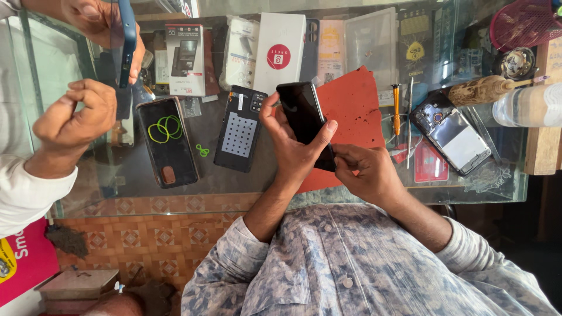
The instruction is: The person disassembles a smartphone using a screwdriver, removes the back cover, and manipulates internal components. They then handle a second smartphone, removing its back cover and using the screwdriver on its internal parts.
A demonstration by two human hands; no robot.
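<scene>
Far off to the left of the left hand (293, 149): another person's two hands, the upper one (96, 23) gripping a blue phone case (126, 41) edge-on, the lower one (76, 114) balled into a fist, white sleeves cut off by the frame. Nearer, just left of the left hand, flat on the glass counter (117, 181): a black handset (167, 140) with green rubber bands on it, then a phone back (240, 129) bearing a dotted grey pad.

Left hand clamped around the dark phone (304, 117), thumb across its face, fingers wrapped behind. Phone raised above the red mat (351, 105), long axis tilted, top end up and away from the wrist, bottom end slanting towards the right hand (366, 172). Right hand just beside and touching, fingers bunched together on the phone's lower corner; the closer of the two to that end.

Further right of the right hand: an orange screwdriver (396, 108), then an opened phone (451, 131) with its insides showing.

Hidden: right fingertips, tucked behind the phone's edge, so the exact pinch hard to make out. Items under the glass blurred by reflections.
</scene>
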